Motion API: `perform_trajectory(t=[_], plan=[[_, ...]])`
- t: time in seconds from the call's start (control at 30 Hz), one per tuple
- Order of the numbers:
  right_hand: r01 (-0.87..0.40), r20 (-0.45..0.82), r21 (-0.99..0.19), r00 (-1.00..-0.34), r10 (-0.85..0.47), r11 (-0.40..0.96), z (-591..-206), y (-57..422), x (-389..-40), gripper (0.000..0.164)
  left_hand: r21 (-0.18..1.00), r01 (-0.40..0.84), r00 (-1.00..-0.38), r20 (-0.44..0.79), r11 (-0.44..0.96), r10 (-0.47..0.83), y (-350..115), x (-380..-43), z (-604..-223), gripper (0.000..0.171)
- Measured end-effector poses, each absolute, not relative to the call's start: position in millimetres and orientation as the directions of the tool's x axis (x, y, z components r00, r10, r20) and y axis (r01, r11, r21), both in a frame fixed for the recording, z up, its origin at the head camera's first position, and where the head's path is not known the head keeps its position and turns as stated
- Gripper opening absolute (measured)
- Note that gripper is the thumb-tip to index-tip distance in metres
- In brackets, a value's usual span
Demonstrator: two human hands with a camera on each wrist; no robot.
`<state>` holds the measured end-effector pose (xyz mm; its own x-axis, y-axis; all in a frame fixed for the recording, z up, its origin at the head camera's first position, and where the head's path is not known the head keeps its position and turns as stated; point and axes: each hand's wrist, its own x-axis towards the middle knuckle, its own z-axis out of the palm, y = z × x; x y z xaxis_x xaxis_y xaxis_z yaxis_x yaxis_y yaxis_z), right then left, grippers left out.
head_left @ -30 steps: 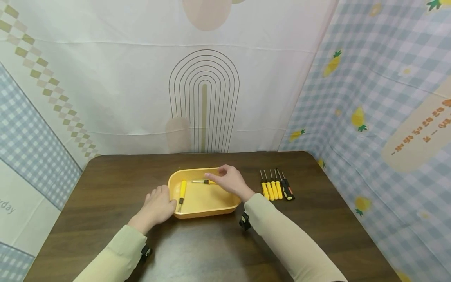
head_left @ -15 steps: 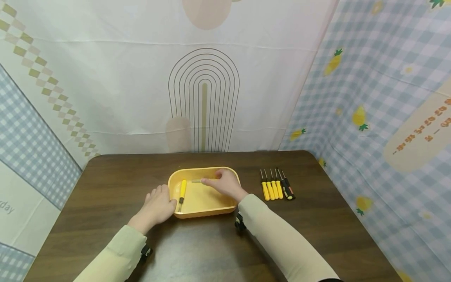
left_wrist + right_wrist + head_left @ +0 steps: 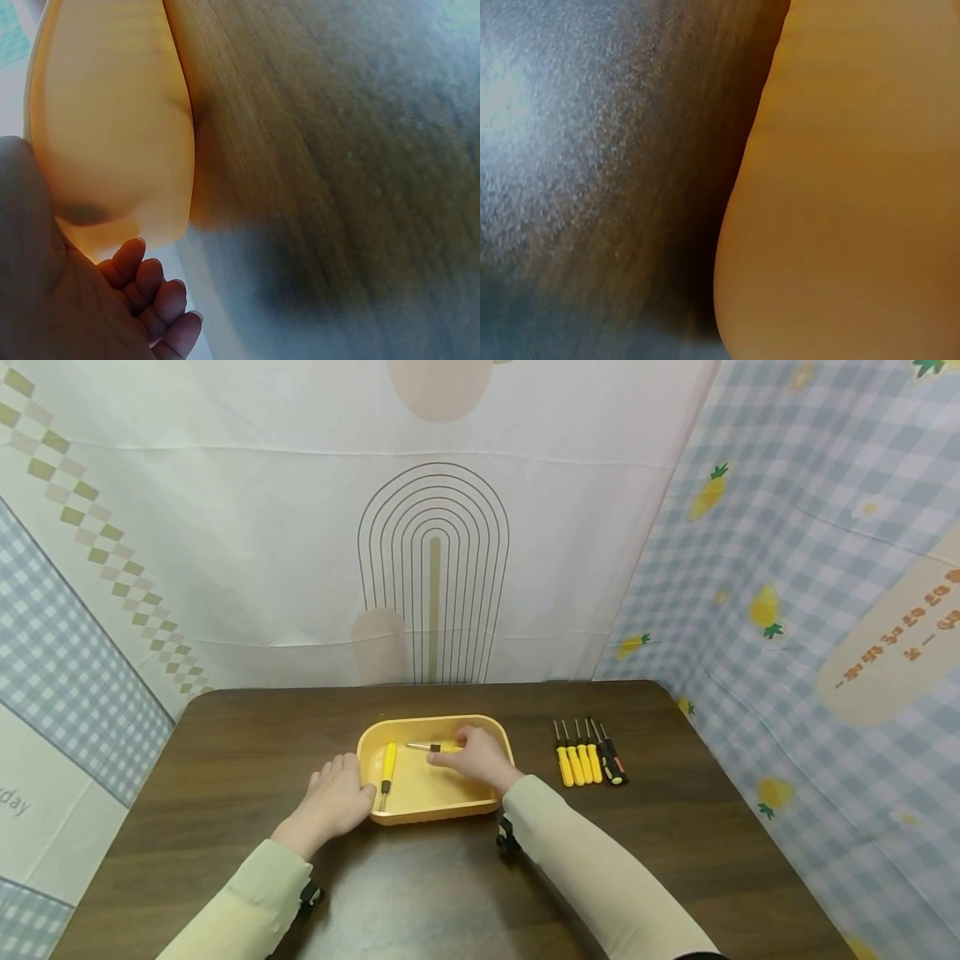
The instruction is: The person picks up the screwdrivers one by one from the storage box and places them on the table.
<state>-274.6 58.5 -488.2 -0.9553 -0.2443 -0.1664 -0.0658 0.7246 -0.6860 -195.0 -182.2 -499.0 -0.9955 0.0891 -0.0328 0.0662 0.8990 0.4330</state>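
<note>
A yellow tray (image 3: 438, 817) stands on the table in the head view. At its left end my left hand (image 3: 335, 793) grips the rim; the left wrist view has the fingers (image 3: 154, 289) curled by the outer wall. Inside the tray my right hand (image 3: 482, 758) holds a small yellow-handled screwdriver (image 3: 437, 747) between thumb and fingers. Its metal shaft points left, lying crosswise near the back wall, and the handle's end is hidden by the hand. Another yellow-handled screwdriver (image 3: 389, 766) lies lengthwise at the tray's left side, tip toward me. Only tray wall and table fill the right wrist view.
To the right of the tray, several yellow-handled screwdrivers (image 3: 577, 766) lie in a row, shafts pointing away from me. Two black-handled screwdrivers (image 3: 613, 767) end that row. The dark wooden table (image 3: 442, 893) meets a printed curtain (image 3: 300, 568) at the back.
My right hand has shifted slightly left and down inside the tray. More of the crosswise screwdriver's handle and collar shows than half a second ago. The left hand keeps its place on the rim.
</note>
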Motion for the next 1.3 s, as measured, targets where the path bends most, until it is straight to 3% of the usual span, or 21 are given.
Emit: perform_trajectory(t=[0.43, 0.67, 1.3], plan=[[-0.109, -0.142, -0.694, -0.948, -0.284, 0.711, -495.8, 53.1, -270.0, 0.041, 0.439, 0.06, -0.995, -0.041, 0.897, 0.087, -181.0, -193.0, -497.7, 0.033], [-0.166, -0.101, -0.64, -0.95, -0.297, 0.75, -494.7, 51.2, -268.0, 0.033, 0.437, 0.063, -0.995, -0.04, 0.897, 0.089, -180.7, -193.5, -497.2, 0.033], [-0.144, -0.144, -0.626, -0.945, -0.295, 0.766, -493.2, 50.5, -265.8, 0.016, 0.444, 0.054, -0.995, -0.051, 0.894, 0.085, -181.3, -193.5, -494.7, 0.034]])
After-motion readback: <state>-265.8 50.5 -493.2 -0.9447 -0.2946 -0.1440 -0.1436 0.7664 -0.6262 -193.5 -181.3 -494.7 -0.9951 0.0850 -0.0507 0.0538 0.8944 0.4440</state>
